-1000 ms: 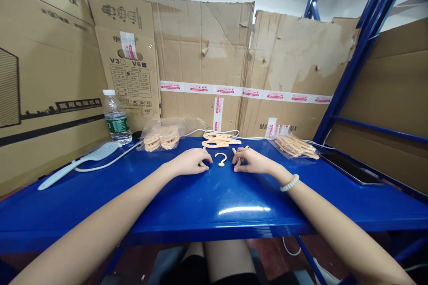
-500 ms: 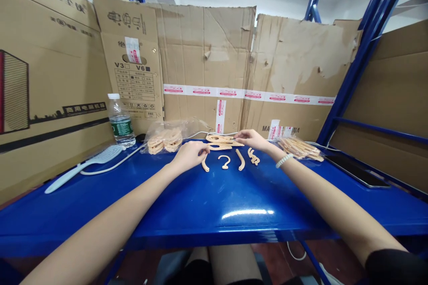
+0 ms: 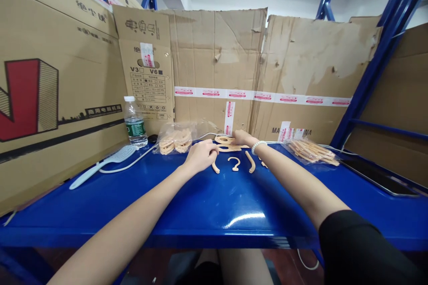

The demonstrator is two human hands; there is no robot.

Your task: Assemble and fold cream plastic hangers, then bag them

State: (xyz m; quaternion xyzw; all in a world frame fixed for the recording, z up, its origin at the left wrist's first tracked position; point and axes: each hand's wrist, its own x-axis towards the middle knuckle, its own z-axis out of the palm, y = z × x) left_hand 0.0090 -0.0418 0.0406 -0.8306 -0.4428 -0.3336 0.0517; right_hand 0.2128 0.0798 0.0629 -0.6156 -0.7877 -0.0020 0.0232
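Observation:
My left hand (image 3: pixel 203 156) has its fingers curled over the upper end of a curved wooden hanger arm (image 3: pixel 216 169), whose lower end shows below them. Reaching farther back, my right hand (image 3: pixel 243 137) is at the right end of a stack of flat wooden hanger pieces (image 3: pixel 225 140); its fingertips are hidden. Between the two forearms lie a wooden hanger hook (image 3: pixel 235 164) and a second curved hanger arm (image 3: pixel 250 162). Some small wooden pieces (image 3: pixel 263 163) are partly covered by my right wrist, which wears a beaded bracelet (image 3: pixel 258 146).
Clear bags of wooden pieces lie left (image 3: pixel 175 139) and right (image 3: pixel 310 151) on the blue table (image 3: pixel 200 209). At left are a water bottle (image 3: pixel 135 124) and a pale blue hairbrush (image 3: pixel 107 162); at right, a dark tablet (image 3: pixel 377 177). Cardboard (image 3: pixel 214 62) walls the back.
My right hand has moved left and inward over the flat pieces, its forearm now covering part of the small pieces. My left hand stays at the same hanger arm. The view has swung slightly left.

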